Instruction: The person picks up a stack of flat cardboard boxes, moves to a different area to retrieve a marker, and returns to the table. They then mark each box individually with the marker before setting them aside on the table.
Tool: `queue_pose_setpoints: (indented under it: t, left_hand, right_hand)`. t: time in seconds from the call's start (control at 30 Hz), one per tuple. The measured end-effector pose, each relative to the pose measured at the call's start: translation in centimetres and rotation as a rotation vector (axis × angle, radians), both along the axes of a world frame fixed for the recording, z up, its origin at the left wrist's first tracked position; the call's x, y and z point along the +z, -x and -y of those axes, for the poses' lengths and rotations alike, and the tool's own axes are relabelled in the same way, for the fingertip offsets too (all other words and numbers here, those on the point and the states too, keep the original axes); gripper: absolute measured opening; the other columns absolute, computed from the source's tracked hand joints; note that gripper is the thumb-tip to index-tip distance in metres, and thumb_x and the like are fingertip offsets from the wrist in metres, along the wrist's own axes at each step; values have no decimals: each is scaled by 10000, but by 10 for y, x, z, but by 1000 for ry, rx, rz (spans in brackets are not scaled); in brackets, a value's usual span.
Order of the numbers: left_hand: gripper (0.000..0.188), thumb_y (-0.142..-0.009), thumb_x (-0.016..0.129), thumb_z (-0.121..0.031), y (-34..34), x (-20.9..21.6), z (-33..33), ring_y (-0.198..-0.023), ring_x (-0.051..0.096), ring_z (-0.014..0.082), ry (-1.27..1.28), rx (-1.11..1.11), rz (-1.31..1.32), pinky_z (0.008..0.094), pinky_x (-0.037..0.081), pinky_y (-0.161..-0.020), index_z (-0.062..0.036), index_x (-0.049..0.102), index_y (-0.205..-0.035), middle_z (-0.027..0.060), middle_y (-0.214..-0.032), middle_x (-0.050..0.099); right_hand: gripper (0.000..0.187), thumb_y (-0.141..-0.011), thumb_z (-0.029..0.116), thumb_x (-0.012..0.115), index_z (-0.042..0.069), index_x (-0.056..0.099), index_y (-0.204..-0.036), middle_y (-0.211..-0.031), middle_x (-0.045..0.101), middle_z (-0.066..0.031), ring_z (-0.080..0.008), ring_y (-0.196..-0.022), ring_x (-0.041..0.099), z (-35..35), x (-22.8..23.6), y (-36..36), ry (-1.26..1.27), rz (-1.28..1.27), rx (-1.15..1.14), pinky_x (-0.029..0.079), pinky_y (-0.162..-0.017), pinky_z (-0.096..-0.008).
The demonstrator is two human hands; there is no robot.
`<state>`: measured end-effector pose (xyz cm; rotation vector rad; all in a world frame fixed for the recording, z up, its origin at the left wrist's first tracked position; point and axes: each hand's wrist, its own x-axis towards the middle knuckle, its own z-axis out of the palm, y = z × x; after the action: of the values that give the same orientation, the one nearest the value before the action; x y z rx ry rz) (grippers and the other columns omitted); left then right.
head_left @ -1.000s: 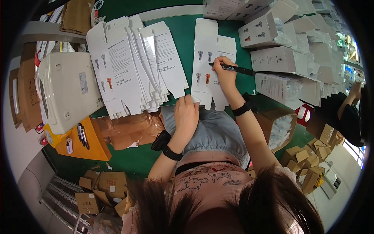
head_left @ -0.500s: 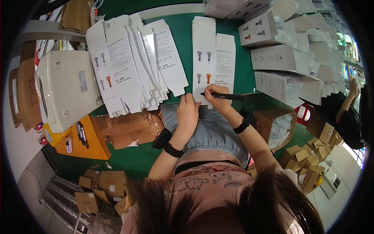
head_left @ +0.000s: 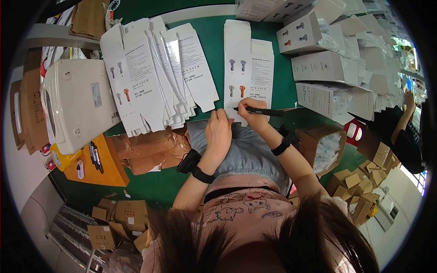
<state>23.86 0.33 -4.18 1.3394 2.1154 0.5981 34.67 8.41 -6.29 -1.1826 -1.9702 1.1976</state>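
A flat white carton (head_left: 237,75) with pictures of small handheld fans lies on the green table in front of me. My right hand (head_left: 253,113) is closed round a black marker pen (head_left: 271,112). The pen's tip points left and meets the carton's lower part, just below the printed fans. At the carton's lower left corner my left hand (head_left: 219,132) has its fingers bent together, with the thumb on the card. To the left, a fanned-out stack of similar flat cartons (head_left: 141,68) reaches the table's near edge.
Opened white boxes (head_left: 317,67) with clear plastic bags crowd the table's right side. A cream-coloured machine (head_left: 77,100) stands at far left, above an orange surface (head_left: 114,166) with pens. Brown cardboard boxes (head_left: 129,211) lie on the floor. Another person's arm (head_left: 403,123) shows at far right.
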Motion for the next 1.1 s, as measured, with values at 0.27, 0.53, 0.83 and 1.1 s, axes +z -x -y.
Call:
queue_pose_setpoints:
  t: [0.27, 0.53, 0.83, 1.1]
  left_hand:
    - [177, -688, 606, 32, 32, 54, 3, -660, 567, 165, -29, 334, 810, 226, 446, -572, 30, 501, -831, 120, -758, 578]
    - [254, -687, 627, 11, 124, 133, 46, -758, 533, 141, -343, 653, 546, 251, 433, -681, -1, 517, -916, 72, -833, 569]
    - [290, -726, 604, -91, 76, 81, 23, -920, 468, 304, -238, 253, -87, 371, 379, -788, -5, 489, -978, 148, -966, 502]
    - [326, -735, 583, -81, 13, 28, 10, -784, 514, 342, -59, -93, -59, 377, 431, -683, 49, 454, -1006, 181, -951, 471]
  right_hand:
    - [136, -824, 41, 443, -5, 484, -702, -610, 524, -73, -116, -498, 506, -35, 48, -15, 218, -616, -471, 387, -472, -210]
    - [115, -797, 59, 505, -9, 514, -705, -589, 546, -56, -93, -518, 525, -74, 30, -5, 327, -401, -357, 402, -485, -205]
    - [122, -805, 70, 515, -18, 540, -724, -606, 560, -31, -72, -528, 529, -77, -15, 12, 195, -167, -320, 405, -500, -180]
    - [110, -774, 69, 545, -21, 561, -714, -576, 563, -30, -61, -519, 513, -76, -12, 16, 92, -54, -283, 393, -495, -187]
